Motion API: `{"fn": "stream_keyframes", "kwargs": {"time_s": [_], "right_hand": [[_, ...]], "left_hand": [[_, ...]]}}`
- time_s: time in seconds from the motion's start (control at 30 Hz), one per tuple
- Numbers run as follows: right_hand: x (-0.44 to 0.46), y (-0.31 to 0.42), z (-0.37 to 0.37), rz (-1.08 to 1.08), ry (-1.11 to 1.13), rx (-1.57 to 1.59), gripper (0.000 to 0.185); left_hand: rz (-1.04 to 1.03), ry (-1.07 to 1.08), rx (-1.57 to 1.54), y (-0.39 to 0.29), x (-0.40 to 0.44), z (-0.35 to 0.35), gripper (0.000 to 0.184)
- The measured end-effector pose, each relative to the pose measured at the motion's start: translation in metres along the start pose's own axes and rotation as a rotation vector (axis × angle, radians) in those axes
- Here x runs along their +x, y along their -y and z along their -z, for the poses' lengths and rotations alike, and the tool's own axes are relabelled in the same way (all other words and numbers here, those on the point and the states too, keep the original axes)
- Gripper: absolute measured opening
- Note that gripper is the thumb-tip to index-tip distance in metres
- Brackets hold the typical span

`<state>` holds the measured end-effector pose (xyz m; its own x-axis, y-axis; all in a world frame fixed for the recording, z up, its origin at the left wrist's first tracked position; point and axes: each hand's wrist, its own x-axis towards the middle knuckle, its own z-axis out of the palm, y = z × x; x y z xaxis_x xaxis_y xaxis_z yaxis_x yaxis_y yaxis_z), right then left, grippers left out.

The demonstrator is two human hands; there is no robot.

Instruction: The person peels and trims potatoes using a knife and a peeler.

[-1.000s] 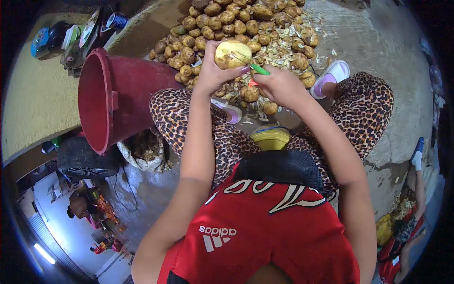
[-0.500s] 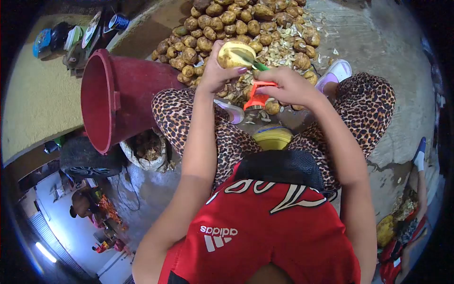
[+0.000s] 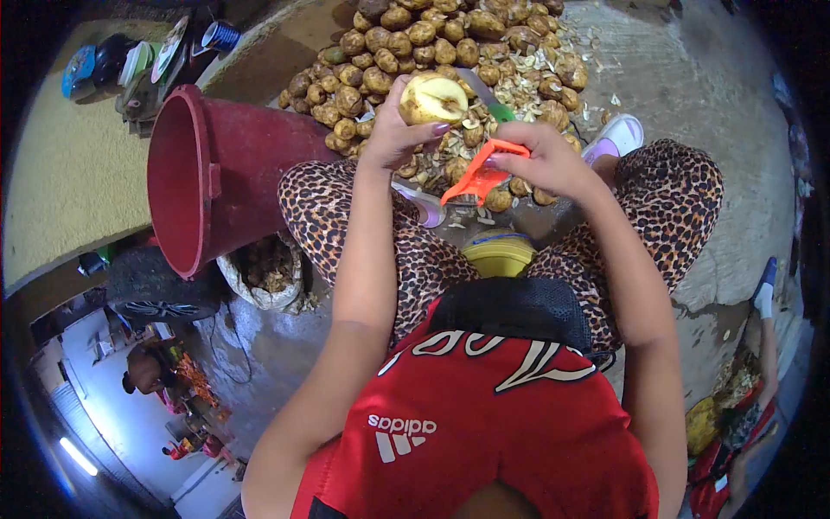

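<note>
My left hand [image 3: 391, 138] is closed around a peeled potato [image 3: 432, 99], its pale cut face and a dark cleft turned toward the right. My right hand [image 3: 552, 160] grips a knife [image 3: 500, 112] with a green handle; the blade points up and left, apart from the potato. An orange peeler [image 3: 482, 173] hangs from the fingers of that same hand. Beyond both hands lies a big heap of brown potatoes [image 3: 419, 35], with pale peelings [image 3: 527, 73] scattered over its right part.
A large red bucket [image 3: 259, 160] is left of my leg, its mouth facing left. Below it are a sack of scraps [image 3: 268, 272] and a tyre [image 3: 160, 285]. A yellow container [image 3: 500, 255] sits between my legs. Other people are at the lower left and lower right edges.
My right hand has drawn the knife away from the potato, down and to the right. The blade is out of the cleft, and the peeler swung with the hand.
</note>
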<state>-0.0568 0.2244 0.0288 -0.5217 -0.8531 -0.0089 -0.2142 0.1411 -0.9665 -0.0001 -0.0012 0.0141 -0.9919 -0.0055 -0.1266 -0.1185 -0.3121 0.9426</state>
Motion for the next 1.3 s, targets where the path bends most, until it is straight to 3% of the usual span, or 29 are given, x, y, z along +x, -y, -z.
{"fn": "stream_keyframes", "kwargs": {"time_s": [0.17, 0.37, 0.47, 0.8, 1.3], "right_hand": [[0.000, 0.001, -0.009, 0.228, -0.015, -0.392, 0.014], [-0.001, -0.010, -0.015, 0.082, -0.068, -0.605, 0.014], [0.000, -0.002, -0.007, 0.079, -0.262, -0.559, 0.014], [-0.004, 0.003, -0.024, -0.006, -0.040, -0.665, 0.016], [-0.007, 0.003, -0.024, 0.133, -0.089, -0.719, 0.013]], "left_hand": [[0.009, -0.020, 0.001, -0.001, -0.001, -0.002, 0.062], [0.027, 0.017, 0.043, 0.002, 0.002, 0.001, 0.064], [0.053, -0.011, 0.036, 0.003, 0.002, 0.002, 0.063], [-0.034, -0.052, 0.079, 0.008, 0.005, 0.004, 0.068], [-0.011, -0.038, 0.058, 0.008, 0.006, 0.008, 0.071]]}}
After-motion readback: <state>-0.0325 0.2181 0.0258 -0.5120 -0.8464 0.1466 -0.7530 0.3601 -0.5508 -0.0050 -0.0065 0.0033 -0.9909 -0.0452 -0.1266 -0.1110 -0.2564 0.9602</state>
